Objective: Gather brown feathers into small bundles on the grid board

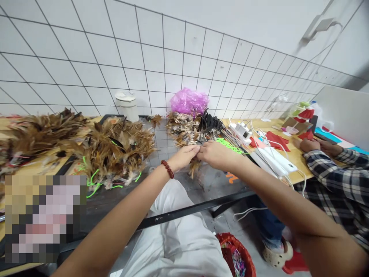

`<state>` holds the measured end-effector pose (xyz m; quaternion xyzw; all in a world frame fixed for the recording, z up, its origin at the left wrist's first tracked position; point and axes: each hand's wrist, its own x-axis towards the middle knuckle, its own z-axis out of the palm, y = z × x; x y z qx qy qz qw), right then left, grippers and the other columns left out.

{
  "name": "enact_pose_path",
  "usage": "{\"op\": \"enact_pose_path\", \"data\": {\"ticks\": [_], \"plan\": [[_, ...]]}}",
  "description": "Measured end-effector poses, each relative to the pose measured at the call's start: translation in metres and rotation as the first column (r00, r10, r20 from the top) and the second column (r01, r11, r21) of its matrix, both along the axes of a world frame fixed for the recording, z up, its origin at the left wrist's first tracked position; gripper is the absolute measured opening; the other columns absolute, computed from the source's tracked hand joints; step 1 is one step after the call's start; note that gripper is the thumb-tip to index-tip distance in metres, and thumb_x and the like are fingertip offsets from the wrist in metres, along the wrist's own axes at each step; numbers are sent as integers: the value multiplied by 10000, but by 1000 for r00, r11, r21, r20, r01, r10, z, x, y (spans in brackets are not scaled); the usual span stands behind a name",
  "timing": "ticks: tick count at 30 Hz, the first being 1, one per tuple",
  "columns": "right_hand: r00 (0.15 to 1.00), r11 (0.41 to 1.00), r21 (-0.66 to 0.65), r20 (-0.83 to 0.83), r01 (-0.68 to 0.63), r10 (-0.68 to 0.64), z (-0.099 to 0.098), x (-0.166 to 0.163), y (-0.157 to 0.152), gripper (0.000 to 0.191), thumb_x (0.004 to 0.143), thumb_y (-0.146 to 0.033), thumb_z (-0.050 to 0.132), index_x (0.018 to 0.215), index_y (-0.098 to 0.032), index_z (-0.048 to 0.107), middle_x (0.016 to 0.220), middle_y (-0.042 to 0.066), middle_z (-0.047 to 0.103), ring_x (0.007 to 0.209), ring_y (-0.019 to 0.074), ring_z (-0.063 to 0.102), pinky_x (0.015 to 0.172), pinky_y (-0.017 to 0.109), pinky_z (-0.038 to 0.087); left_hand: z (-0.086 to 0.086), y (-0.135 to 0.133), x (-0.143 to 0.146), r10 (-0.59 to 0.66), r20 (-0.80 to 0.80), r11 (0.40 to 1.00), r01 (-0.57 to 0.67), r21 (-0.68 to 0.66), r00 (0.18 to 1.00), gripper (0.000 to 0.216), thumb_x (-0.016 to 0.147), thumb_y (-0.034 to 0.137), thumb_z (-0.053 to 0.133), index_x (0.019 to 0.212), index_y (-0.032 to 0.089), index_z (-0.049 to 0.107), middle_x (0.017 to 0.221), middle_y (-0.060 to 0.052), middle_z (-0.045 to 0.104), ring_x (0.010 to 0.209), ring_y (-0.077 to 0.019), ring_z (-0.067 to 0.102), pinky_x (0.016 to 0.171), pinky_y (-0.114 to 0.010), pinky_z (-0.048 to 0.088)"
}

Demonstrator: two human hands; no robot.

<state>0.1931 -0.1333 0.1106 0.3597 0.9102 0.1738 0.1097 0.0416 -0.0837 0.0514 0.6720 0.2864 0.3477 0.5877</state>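
My left hand, with a beaded bracelet on its wrist, meets my right hand over the dark tabletop. Both hands are closed in a pinch, fingertips touching. What lies between them is too small and covered to make out. Just below the fingers shows a small brown feather tuft; whether it is held I cannot tell. Beyond the hands lies a pile of pale speckled feathers, with black feathers beside it. Bright green cord lies right of my right hand.
Heaps of brown feathers cover the left side. A white lidded tub and a pink plastic bag stand by the wall grid. Right are a power strip, cables and a co-worker's hands. A red basket sits below.
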Motion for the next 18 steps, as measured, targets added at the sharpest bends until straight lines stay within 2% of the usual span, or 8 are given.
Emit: {"op": "enact_pose_path", "data": {"ticks": [2, 4, 8, 11, 12, 14, 15, 18], "plan": [[999, 999, 7, -27, 43, -43, -10, -5, 22, 190, 868, -154, 494, 939, -91, 659, 886, 143, 681, 827, 227, 602, 704, 326, 373, -12, 13, 3, 0, 92, 983, 17, -182, 996, 422, 801, 537, 565, 847, 121, 619, 813, -77, 663, 751, -153, 617, 716, -301, 513], [992, 995, -8, -78, 96, -96, -22, -8, 39, 199, 866, -164, 502, 969, -91, 655, 922, 149, 686, 836, 225, 612, 704, 319, 378, -20, 22, -1, -15, 113, 946, 50, -320, 994, 443, 768, 564, 598, 828, 125, 585, 725, -53, 625, 613, -130, 592, 602, -282, 502], [976, 988, -103, -174, 113, -129, -46, -13, 53, 193, 865, -129, 482, 903, -99, 669, 903, 138, 687, 830, 191, 611, 736, 295, 380, -28, 32, -21, -175, 14, 933, 170, -316, 984, 515, 713, 639, 603, 745, 132, 519, 621, -5, 532, 448, -61, 439, 429, -208, 349], [955, 990, -113, -274, 82, -110, -60, -15, 56, 167, 862, -142, 502, 902, -116, 661, 883, 112, 681, 822, 180, 593, 747, 285, 368, -36, 37, -30, -276, -82, 919, 238, -316, 958, 480, 701, 603, 629, 799, 150, 502, 654, 17, 523, 434, -37, 340, 417, -194, 253], [944, 992, -91, -313, 82, -106, -64, -14, 58, 166, 867, -148, 500, 921, -124, 655, 887, 102, 678, 820, 179, 586, 747, 285, 363, -40, 39, -30, -242, -129, 940, 199, -279, 962, 434, 704, 556, 644, 817, 158, 510, 608, 48, 475, 428, -39, 300, 419, -195, 227], [916, 991, -35, -379, 127, -130, -72, -8, 61, 172, 876, -154, 487, 948, -138, 643, 891, 88, 671, 823, 179, 574, 749, 284, 353, -47, 43, -29, -73, -227, 993, 50, -105, 971, 313, 760, 467, 586, 763, 159, 534, 546, 65, 399, 451, -60, 290, 442, -204, 234], [903, 984, -13, -395, 179, -169, -76, -3, 64, 171, 876, -150, 482, 936, -137, 642, 880, 87, 668, 820, 181, 569, 745, 284, 348, -50, 45, -28, 31, -268, 999, -35, -11, 963, 275, 788, 426, 539, 732, 156, 550, 531, 60, 385, 467, -73, 308, 458, -210, 252], [853, 922, 32, -393, 386, -343, -85, 20, 71, 168, 852, -110, 479, 876, -131, 644, 821, 89, 654, 796, 190, 558, 726, 293, 331, -50, 53, -29, 297, -357, 951, -242, 192, 886, 273, 823, 329, 444, 697, 152, 610, 553, 18, 470, 537, -117, 418, 539, -246, 345]]}}
